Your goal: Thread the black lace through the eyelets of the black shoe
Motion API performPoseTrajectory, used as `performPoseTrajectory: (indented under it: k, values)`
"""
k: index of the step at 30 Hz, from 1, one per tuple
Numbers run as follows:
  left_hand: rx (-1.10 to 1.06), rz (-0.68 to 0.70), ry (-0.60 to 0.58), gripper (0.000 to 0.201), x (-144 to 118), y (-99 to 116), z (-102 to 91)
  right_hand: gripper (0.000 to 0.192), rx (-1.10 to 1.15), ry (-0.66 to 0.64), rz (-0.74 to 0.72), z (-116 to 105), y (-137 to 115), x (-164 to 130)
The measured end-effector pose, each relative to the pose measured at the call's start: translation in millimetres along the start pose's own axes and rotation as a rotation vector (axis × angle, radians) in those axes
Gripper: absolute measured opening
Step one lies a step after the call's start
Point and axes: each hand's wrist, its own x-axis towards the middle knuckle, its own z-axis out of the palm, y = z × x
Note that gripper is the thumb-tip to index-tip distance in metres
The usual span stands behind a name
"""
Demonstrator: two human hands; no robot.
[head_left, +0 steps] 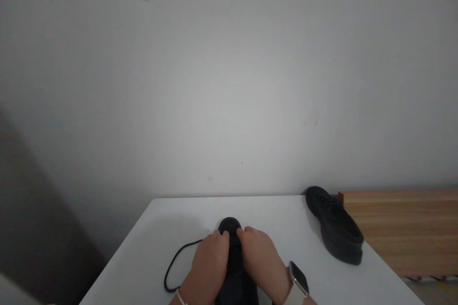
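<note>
A black shoe (235, 282) lies on the white table in front of me, its rounded toe pointing at the wall. My left hand (212, 258) is closed on the left side of its front part, thumb on top. From the right, my right hand (260, 253) grips it the same way, both thumbs close together just behind the toe. Whether the fingers also pinch a lace there is hidden. A black shoelace (171, 263) curves out in a loop left of my left hand, its ends passing out of sight behind that hand and wrist.
A second black shoe (334, 225) rests on the right side of the white table (286, 214), near its edge. Past that edge is a wood-grain bench or board (400, 233). A pale wall (229, 81) stands directly behind the table.
</note>
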Motion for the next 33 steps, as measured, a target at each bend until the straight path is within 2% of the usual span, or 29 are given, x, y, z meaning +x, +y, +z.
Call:
performPoseTrajectory:
  k: [3, 6, 8, 10, 13, 16, 18, 20, 22, 27, 29, 31, 33]
  values:
    - [0.001, 0.011, 0.072, 0.039, -3.1, -2.0, 2.0, 0.035, 0.022, 0.068, -0.02, 0.1, 0.2, -4.7]
    - [-0.162, 0.094, 0.264, 0.028, -10.9, -7.7, -2.7, 0.021, 0.291, 0.24, -0.12, -6.5, 0.7, -12.3]
    - [-0.386, 0.167, 0.43, 0.021, -20.9, -13.1, -14.1, 0.014, 0.6, 0.359, -0.212, -17.6, 0.8, -19.0]
    - [-0.585, 0.203, 0.575, 0.019, -34.7, -19.2, -31.7, 0.015, 0.889, 0.472, -0.292, -34.0, 0.3, -26.6]
    - [-0.679, 0.205, 0.811, 0.016, -58.5, -28.8, -60.2, 0.011, 1.183, 0.705, -0.4, -62.9, -1.7, -39.1]
    - [-0.691, 0.203, 1.049, 0.009, -77.7, -36.0, -79.0, 0.009, 1.299, 0.919, -0.492, -87.5, -3.6, -51.1]
    - [-0.736, 0.178, 1.201, 0.006, -84.4, -38.4, -85.2, 0.009, 1.34, 1.03, -0.535, -99.4, -5.3, -57.1]
    - [-0.794, 0.159, 1.302, 0.005, -86.3, -38.7, -88.6, 0.009, 1.375, 1.125, -0.573, -108.2, -8.6, -60.6]
    - [-0.839, 0.159, 1.323, 0.003, -85.5, -37.6, -90.6, 0.007, 1.391, 1.197, -0.615, -115.1, -14.3, -62.0]
    - [-0.955, 0.194, 1.29, 0.005, -83.8, -35.0, -91.0, 0.005, 1.327, 1.315, -0.687, -126.4, -30.9, -69.8]
    - [-1.112, 0.253, 1.178, 0.009, -81.4, -37.5, -90.0, 0.006, 1.28, 1.374, -0.684, -129.4, -31.8, -76.1]
    - [-1.297, 0.295, 1.02, 0.012, -74.9, -43.8, -88.3, 0.009, 1.297, 1.381, -0.611, -130.6, -26.0, -79.6]
    - [-1.384, 0.259, 0.898, 0.017, -64.1, -53.1, -84.8, 0.01, 1.425, 1.257, -0.482, -126.4, -12.7, -75.1]
